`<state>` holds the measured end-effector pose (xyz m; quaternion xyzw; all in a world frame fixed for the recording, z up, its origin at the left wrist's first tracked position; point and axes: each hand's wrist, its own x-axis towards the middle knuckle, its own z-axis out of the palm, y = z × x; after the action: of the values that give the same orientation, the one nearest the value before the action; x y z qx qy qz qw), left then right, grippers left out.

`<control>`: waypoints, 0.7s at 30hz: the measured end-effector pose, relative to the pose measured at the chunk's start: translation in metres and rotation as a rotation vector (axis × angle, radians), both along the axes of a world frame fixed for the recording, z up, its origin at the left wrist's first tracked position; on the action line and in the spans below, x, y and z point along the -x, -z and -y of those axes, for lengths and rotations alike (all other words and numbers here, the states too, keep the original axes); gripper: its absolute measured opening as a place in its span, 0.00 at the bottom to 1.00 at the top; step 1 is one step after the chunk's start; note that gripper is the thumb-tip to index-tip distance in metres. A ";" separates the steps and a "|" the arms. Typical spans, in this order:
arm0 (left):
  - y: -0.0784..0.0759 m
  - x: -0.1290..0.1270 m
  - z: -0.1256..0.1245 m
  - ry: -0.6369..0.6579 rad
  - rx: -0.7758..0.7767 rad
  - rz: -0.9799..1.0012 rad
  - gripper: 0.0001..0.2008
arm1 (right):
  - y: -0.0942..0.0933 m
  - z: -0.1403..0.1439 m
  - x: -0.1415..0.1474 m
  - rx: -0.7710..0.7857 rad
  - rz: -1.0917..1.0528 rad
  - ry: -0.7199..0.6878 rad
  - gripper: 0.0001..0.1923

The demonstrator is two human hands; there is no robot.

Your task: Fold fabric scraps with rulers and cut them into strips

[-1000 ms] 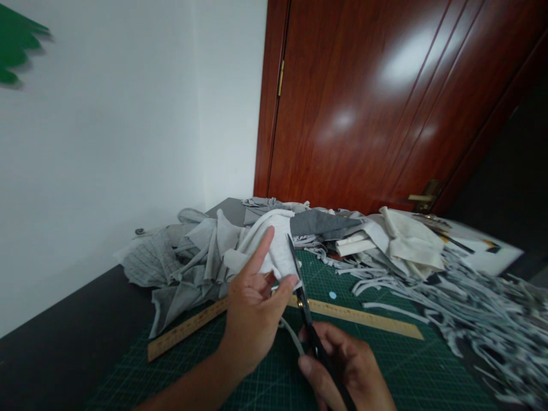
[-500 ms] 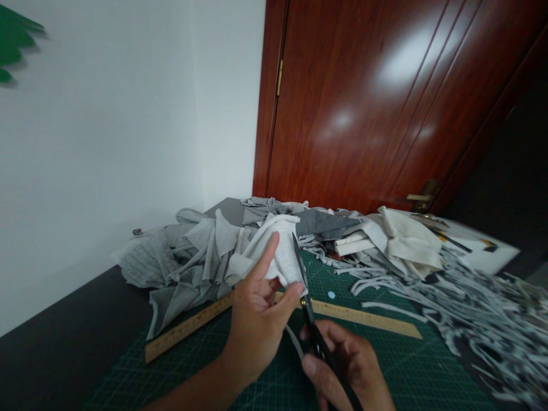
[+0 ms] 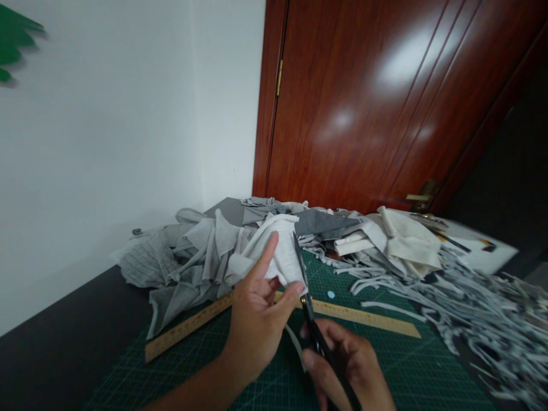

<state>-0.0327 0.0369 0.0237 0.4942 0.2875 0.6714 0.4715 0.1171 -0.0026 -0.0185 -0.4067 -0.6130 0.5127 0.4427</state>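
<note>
My left hand (image 3: 259, 311) pinches the near corner of a white piece of fabric (image 3: 280, 251) between thumb and fingers, its index finger stretched along the cloth. In my right hand (image 3: 349, 365) is a pair of black scissors (image 3: 314, 328), fingers around the handles. The blades point away from me and lie along the fabric's right edge, close to my left thumb. A narrow pale strip (image 3: 294, 345) hangs below, between the two hands. Under them lies a green cutting mat (image 3: 205, 365) with a wooden ruler (image 3: 363, 315) across it.
Grey fabric pieces (image 3: 171, 257) are heaped at left. Cream cloth (image 3: 413, 242) lies at back right, above a large pile of cut grey strips (image 3: 492, 325). A small pale blue disc (image 3: 331, 295) rests on the mat. Behind stand a white wall (image 3: 107, 125) and a brown door (image 3: 342, 114).
Almost nothing differs. Both hands, the fabric and the scissors hold nearly the same place; the scissor blades appear slightly shifted.
</note>
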 end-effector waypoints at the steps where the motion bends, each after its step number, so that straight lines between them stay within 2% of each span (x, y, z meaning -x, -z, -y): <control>1: 0.000 0.000 0.000 -0.001 0.001 -0.003 0.47 | 0.000 0.000 0.000 -0.009 0.003 0.001 0.29; 12: 0.004 -0.001 0.000 0.024 -0.002 -0.001 0.47 | 0.008 -0.001 0.001 -0.031 -0.073 0.032 0.30; 21: 0.007 -0.002 0.001 0.061 0.001 -0.020 0.45 | 0.007 -0.002 -0.001 -0.023 -0.082 0.035 0.30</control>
<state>-0.0308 0.0359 0.0165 0.5091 0.2773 0.6516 0.4892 0.1180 -0.0008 -0.0256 -0.3909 -0.5931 0.5138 0.4811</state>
